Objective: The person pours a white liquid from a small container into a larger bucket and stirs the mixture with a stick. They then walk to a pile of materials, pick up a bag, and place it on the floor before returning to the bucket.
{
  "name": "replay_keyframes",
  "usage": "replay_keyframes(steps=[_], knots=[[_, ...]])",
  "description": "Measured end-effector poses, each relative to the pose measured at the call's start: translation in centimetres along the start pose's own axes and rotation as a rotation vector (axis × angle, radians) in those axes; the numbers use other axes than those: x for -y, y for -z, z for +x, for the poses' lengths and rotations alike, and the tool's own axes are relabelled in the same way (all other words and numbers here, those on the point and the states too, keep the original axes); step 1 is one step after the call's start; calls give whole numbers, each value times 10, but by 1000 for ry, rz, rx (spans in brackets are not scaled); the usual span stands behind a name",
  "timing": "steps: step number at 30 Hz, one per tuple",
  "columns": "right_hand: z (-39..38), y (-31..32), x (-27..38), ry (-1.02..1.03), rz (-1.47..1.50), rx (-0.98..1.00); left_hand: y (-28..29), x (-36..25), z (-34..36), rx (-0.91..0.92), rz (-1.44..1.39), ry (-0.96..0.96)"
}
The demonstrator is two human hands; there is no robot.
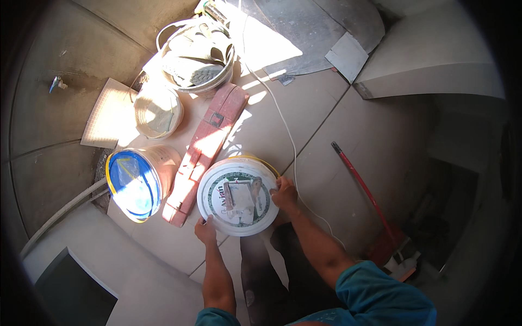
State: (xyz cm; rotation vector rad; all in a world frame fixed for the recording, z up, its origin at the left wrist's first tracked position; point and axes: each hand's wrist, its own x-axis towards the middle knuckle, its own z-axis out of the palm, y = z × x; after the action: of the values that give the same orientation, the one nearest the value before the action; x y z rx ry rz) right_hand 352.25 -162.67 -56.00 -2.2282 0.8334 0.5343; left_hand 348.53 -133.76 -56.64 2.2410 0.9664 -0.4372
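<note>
A round bucket with a white lid [210, 187] stands in front of my legs, a green ring printed on the lid. On top of it rests a wide-bladed scraper [240, 199], smeared with pale dried material. My left hand [205, 230] grips the lid's near left rim, with part of its fingers hidden under the edge. At the right rim my right hand [285, 194] is closed on the bucket's edge, close to the end of its yellow handle [265, 163].
A long dusty red case [211, 130] lies just left of the bucket. Beyond it stand a blue-topped bucket [133, 185], a small pail [158, 112] and a large filled tub [209, 86]. A white cable [284, 120] crosses the tiles; a red-handled pole [363, 190] lies right.
</note>
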Motion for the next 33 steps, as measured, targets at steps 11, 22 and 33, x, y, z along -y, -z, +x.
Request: replay_keyframes(steps=[11,22,33], knots=[[-37,-35,-12,-177,124,-254,-5,14,7,24,60,-75],[-42,-49,-23,-222,180,-317,-42,-171,53,519,378,-946],[-34,-13,-18,-226,305,-78,-55,-187,82,530,635,-1047]])
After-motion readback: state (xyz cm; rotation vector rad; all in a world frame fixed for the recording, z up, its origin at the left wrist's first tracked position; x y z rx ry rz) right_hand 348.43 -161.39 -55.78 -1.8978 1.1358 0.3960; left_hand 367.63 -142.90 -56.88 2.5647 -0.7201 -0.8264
